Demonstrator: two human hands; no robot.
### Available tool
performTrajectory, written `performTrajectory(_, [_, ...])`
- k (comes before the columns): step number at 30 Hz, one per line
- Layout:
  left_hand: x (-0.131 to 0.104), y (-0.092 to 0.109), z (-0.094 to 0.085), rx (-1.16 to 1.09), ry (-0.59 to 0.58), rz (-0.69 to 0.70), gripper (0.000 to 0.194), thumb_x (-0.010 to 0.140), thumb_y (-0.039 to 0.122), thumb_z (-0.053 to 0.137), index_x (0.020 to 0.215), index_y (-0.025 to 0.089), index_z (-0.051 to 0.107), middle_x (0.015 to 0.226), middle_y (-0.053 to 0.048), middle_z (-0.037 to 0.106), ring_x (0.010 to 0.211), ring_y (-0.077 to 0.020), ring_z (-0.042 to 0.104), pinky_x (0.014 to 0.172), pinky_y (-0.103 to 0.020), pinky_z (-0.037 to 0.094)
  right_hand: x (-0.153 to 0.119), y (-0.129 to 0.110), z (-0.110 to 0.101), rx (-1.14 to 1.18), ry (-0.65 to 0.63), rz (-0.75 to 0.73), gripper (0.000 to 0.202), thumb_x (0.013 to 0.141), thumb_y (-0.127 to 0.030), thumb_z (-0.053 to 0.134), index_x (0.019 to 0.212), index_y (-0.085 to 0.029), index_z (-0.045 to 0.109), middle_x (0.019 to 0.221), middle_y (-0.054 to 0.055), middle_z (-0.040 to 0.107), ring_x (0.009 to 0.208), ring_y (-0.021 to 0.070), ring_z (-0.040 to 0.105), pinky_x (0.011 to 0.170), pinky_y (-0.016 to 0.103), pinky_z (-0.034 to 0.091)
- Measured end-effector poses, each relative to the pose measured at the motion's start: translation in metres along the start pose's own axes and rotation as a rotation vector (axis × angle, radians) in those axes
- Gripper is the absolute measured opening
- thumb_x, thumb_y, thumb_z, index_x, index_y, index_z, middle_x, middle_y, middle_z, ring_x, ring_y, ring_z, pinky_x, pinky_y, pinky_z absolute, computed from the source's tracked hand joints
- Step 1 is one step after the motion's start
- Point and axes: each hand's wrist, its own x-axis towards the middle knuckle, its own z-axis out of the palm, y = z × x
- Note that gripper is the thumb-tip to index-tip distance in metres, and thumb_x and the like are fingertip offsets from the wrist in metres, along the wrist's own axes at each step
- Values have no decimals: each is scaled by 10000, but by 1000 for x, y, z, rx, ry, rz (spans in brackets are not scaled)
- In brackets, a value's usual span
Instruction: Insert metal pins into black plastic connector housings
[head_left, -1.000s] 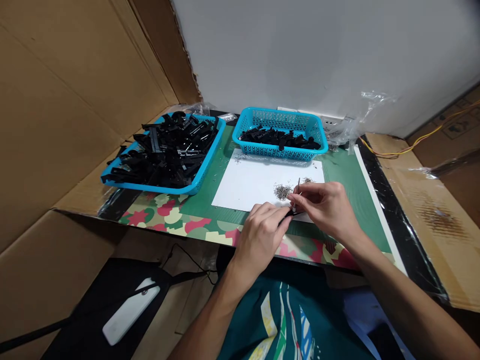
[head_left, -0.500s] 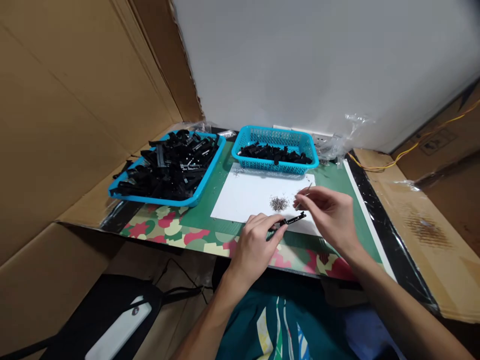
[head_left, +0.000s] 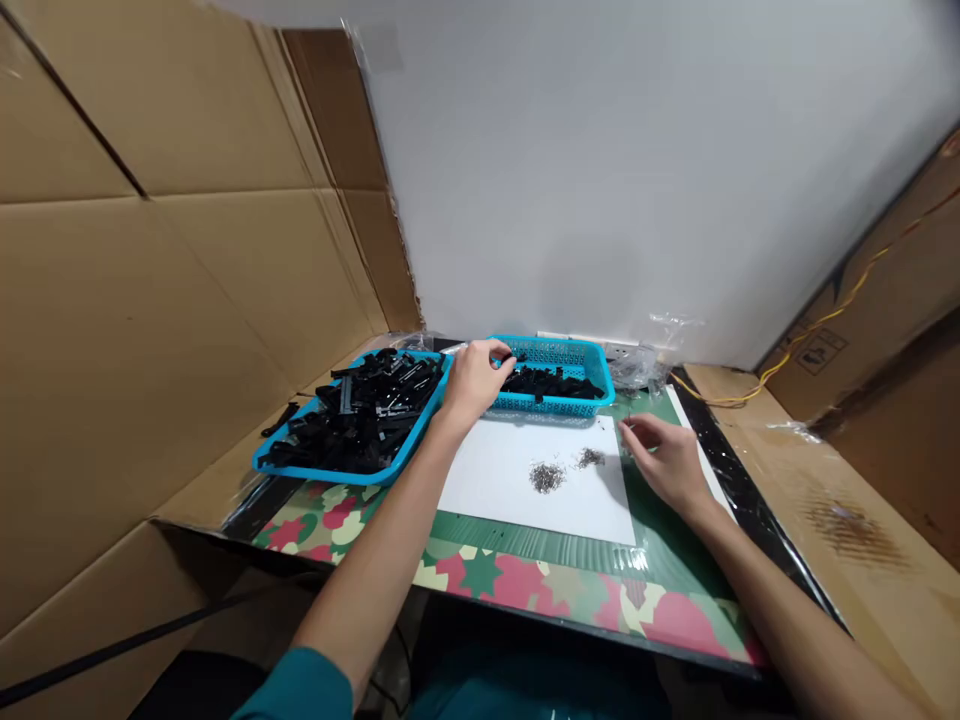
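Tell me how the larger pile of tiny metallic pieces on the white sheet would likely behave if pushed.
The larger pile would probably spread rather than move as one: it is a loose heap with strays around it. Its pieces look tiny, so each is likely light. The white sheet looks smooth, so they may slide easily.

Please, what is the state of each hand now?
Left hand: curled at the smaller basket; hold unclear.
Right hand: pinched; whether holding anything cannot be told.
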Motion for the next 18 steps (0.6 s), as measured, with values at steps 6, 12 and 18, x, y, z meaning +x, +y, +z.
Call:
performTrajectory(6, [5,-5,21,51,-192,114,161,939,317,715,996,218,829,1054,-66,826,989,-243,742,964,-369,527,-4,8,4,-157,-94,-121,290,1016,-415,559,897,-199,711,642,31,696,523,187,636,565,295,466])
performTrajectory(12, [-6,-30,-29,254,-223,26,271,1002,292,569,1120,224,803,1159,-73,802,1062,-244,724,959,-336,513,-7,11,2,-207,-127,-140,305,1028,-416,525,946,-193,716,678,46,713,557,201,651,583,294,441])
performTrajectory(18, [-6,-91,-94,621,-212,-232,174,929,203,635,1021,160,776,1037,-152,782,1069,-343,715,952,-427,520,-6,10,2,-268,-138,-156,332,1033,-409,501,920,-194,727,666,53,704,531,194,620,578,292,406])
